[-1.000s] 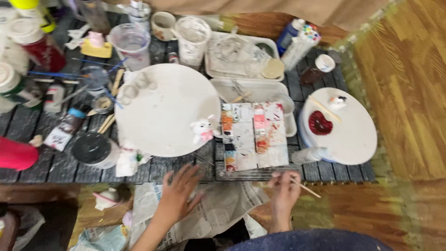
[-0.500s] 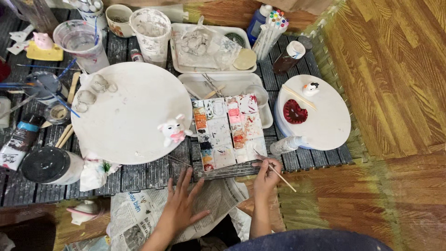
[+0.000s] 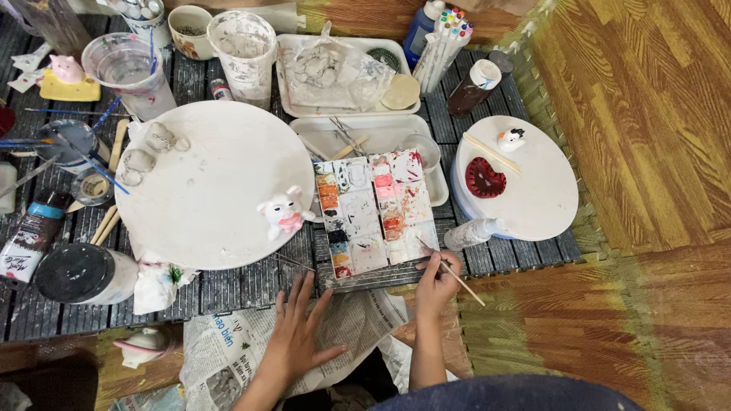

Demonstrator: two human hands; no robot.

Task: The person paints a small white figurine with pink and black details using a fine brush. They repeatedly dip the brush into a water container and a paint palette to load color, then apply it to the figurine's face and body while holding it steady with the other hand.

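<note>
Since half a second ago our view has drifted so that the table [image 3: 228, 293] sits lower and more to the right in frame, while our hands have barely shifted on it. Nearest to us, our left hand [image 3: 297, 335] lies open, fingers spread flat on the newspaper [image 3: 228, 342], seemingly steadying it as a cover under the work. Our right hand [image 3: 435, 275] is closed around a thin brush [image 3: 451, 270], pinched pencil-fashion with the tip angled up to the lower right corner of the paint palette [image 3: 375, 213], which sits just beyond both hands at the table's front edge, within easy reach. Left of the palette, touching range apart, a small white figurine with a pink bow [image 3: 283, 213] stands upright near the rim of the large white round board [image 3: 213, 183], likely kept there to be turned while painted. To the right a smaller round board [image 3: 533, 198] carries a red heart-shaped piece [image 3: 484, 178] and a tiny figure [image 3: 511, 138]. Farther back stand plastic cups [image 3: 242, 46], white trays [image 3: 358, 125] and a bundle of markers [image 3: 445, 38].
</note>
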